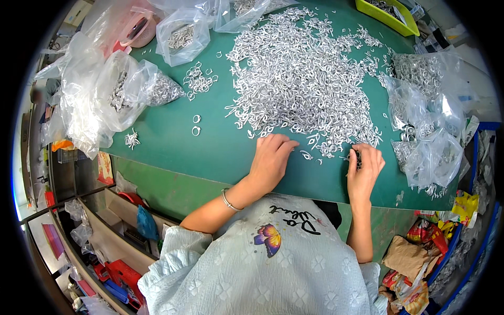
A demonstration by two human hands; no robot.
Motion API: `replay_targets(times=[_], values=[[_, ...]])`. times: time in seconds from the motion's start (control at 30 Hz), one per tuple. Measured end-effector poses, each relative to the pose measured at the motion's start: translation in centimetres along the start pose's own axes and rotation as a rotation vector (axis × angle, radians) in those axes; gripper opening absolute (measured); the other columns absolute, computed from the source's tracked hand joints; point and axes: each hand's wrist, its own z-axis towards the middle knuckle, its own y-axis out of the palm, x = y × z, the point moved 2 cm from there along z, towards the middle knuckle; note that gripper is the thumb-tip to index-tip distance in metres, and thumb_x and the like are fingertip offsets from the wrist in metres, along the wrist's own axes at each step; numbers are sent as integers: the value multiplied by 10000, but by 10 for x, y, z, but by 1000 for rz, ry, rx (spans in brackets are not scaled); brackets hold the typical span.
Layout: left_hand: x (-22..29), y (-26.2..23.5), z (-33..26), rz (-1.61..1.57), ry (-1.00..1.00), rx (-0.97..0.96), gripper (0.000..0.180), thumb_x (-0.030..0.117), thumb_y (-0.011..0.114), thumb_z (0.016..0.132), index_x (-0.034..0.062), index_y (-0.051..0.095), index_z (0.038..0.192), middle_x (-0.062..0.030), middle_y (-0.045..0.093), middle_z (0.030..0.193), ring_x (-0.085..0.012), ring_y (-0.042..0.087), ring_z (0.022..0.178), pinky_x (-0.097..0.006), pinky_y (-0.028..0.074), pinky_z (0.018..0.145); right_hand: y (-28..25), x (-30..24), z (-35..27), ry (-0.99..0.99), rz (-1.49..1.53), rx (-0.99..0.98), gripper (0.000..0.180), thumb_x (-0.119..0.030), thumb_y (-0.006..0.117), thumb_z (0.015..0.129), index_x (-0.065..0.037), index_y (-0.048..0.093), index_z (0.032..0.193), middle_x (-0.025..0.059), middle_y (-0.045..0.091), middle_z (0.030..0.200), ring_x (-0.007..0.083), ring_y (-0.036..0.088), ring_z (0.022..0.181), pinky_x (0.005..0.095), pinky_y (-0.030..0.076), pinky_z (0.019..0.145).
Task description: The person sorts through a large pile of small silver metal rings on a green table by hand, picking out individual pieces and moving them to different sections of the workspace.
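Note:
A broad heap of small silver metal pieces (pixel 304 79), many looped or ring-like, lies spread over the green tabletop. My left hand (pixel 270 161), with a bracelet on its wrist, rests at the heap's near edge. Its fingers are bent and close together, and whatever is at their tips is too small to make out. To the right, my right hand (pixel 366 168) curls its fingers around a few small dark and silver metal pieces (pixel 358 158). Between my hands lie a few loose pieces (pixel 306 155). Two rings (pixel 196 130) sit apart on the left.
Clear plastic bags of metal pieces stand at the left (pixel 163 88) and right (pixel 430 152). A small group of rings (pixel 199 81) lies left of the heap. A pink basket (pixel 139 29) and a yellow-green tray (pixel 388 16) are at the back. Open drawers (pixel 126 231) sit below left.

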Motion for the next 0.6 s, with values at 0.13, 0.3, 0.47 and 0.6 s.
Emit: replay_targets(times=[0.13,0.3,0.47,0.6], values=[[-1,4,5,-140,-183,-67,266,-67,569,831,37,621,1071,-111,552,934,-285,553,845,-374,431,748,10,-29,-5,-112,28,-72,170,-107,717,788,-68,631,929,63,595,971,250,528,948,394,339,873],[3,-6,20,-94,-157,23,259,-81,550,853,29,617,1078,-134,559,964,-301,581,802,-362,485,694,17,-32,-6,-100,106,-53,153,-78,735,760,-56,639,876,48,596,952,240,532,919,396,331,858],[15,-6,-3,-296,-146,-97,240,-66,585,844,25,625,1062,-135,572,1016,-313,609,858,-368,504,726,6,-43,-19,-53,340,-171,136,-67,752,732,-58,655,826,56,608,926,247,544,890,359,370,771],[17,2,-28,-309,-104,-212,284,-67,574,814,20,616,1080,-130,570,1084,-327,600,924,-393,502,791,17,-51,-28,-130,242,-238,147,-84,745,746,-57,663,865,55,599,932,249,535,891,375,370,784]])
